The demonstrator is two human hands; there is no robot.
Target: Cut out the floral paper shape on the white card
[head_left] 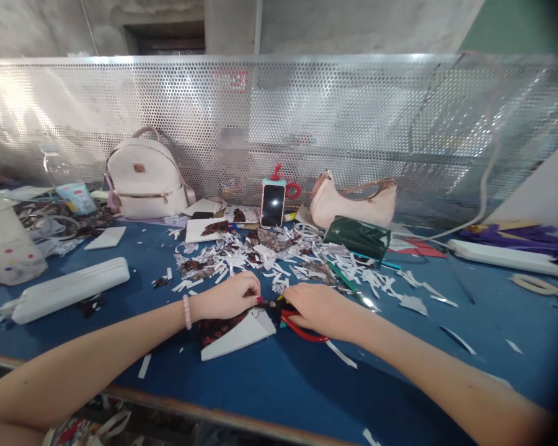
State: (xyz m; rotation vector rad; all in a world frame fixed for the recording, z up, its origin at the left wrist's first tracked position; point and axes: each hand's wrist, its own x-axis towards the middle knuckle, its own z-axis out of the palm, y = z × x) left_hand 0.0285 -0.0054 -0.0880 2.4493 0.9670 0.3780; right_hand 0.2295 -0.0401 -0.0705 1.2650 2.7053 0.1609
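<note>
Centrally on blue bench (279,384), near front edge: white backpack (142,179) and pink purse (353,204) along back edge, paper scraps (260,257) heaped between. Patterned sheet (235,331) lying flat, long axis slanting left-right. Left hand (227,297) pinching sheet; right hand (318,306) closed around red scissors (297,322).

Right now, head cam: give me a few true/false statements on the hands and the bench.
1. The right hand holds red-handled scissors. True.
2. The left hand rests on the white backpack. False: it holds down a patterned sheet on the blue table; the backpack stands at the back.
3. The phone stands upright against the perforated screen. True.
4. The paper scraps lie in a bin. False: they are strewn over the table.
5. The left wrist bears a pink bracelet. True.
</note>
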